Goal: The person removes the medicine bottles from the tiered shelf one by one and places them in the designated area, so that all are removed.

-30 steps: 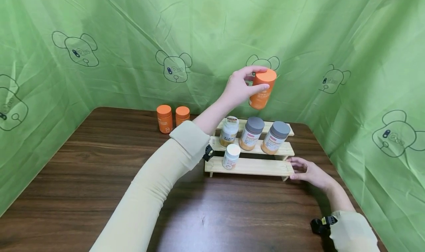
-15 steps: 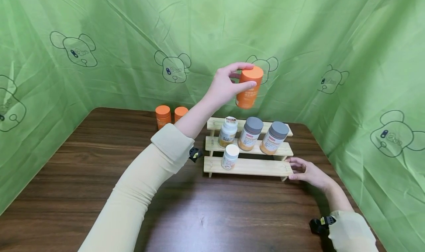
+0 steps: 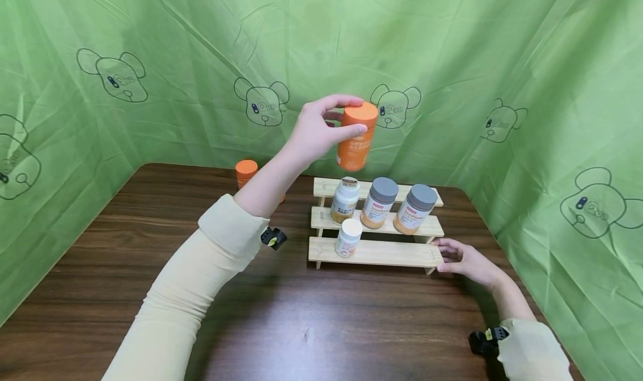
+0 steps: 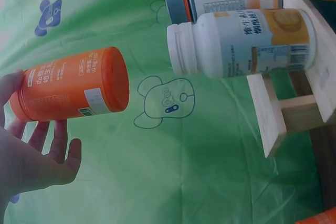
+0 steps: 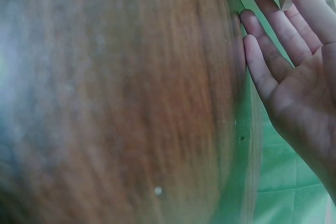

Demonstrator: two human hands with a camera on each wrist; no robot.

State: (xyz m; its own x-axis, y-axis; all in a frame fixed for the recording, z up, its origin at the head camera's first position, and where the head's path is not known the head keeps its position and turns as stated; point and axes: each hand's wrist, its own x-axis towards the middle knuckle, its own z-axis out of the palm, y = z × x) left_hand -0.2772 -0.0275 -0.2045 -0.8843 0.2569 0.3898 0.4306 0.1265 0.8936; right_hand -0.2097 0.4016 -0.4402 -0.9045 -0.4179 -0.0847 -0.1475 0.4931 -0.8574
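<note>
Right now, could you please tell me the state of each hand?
Left hand: holding an orange bottle in the air.
Right hand: open and relaxed, touching the end of the wooden rack.

Front step [image 3: 389,252]: bottle [image 3: 348,239] leftmost; room rightward

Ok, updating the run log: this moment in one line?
left hand: holds orange bottle aloft; right hand: at right end of wooden rack; middle tier: three bottles; bottom tier: white bottle
</note>
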